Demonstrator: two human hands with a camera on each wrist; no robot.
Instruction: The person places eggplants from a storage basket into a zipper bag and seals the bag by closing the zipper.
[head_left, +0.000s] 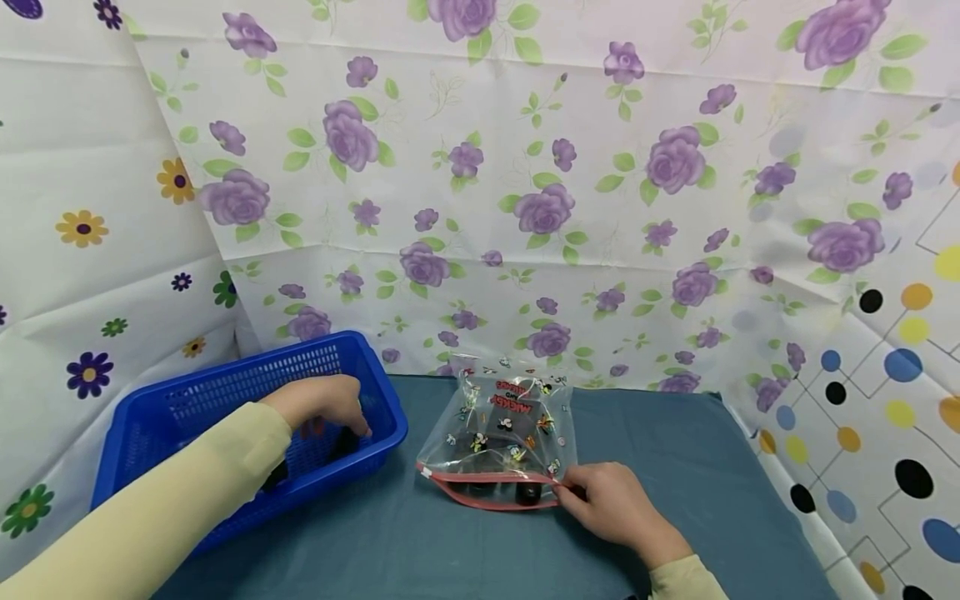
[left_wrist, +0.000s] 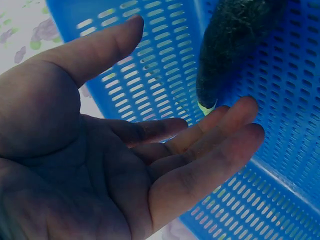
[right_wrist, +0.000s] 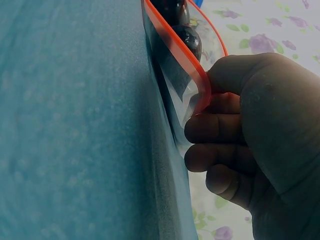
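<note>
My left hand (head_left: 326,400) reaches into the right part of a blue plastic basket (head_left: 392,417). In the left wrist view, its fingers are loosely extended, with the thumb held apart and nothing in the palm. Just beyond the fingertips lies a dark green, rough-skinned vegetable (left_wrist: 232,47), tapering to a pale green tip. My right hand (head_left: 611,504) pinches the right corner of a clear zip bag (head_left: 457,437) between thumb and index finger. The bag's red zip edge gapes towards me. Dark, shiny rounded things (right_wrist: 189,41) show inside its mouth.
A blue-green cloth (head_left: 637,425) covers the table. Floral sheeting (head_left: 465,208) hangs behind it, with patterned sheets on both sides. The basket stands against the left side, and another dark thing (head_left: 276,475) shows in it beside my left sleeve.
</note>
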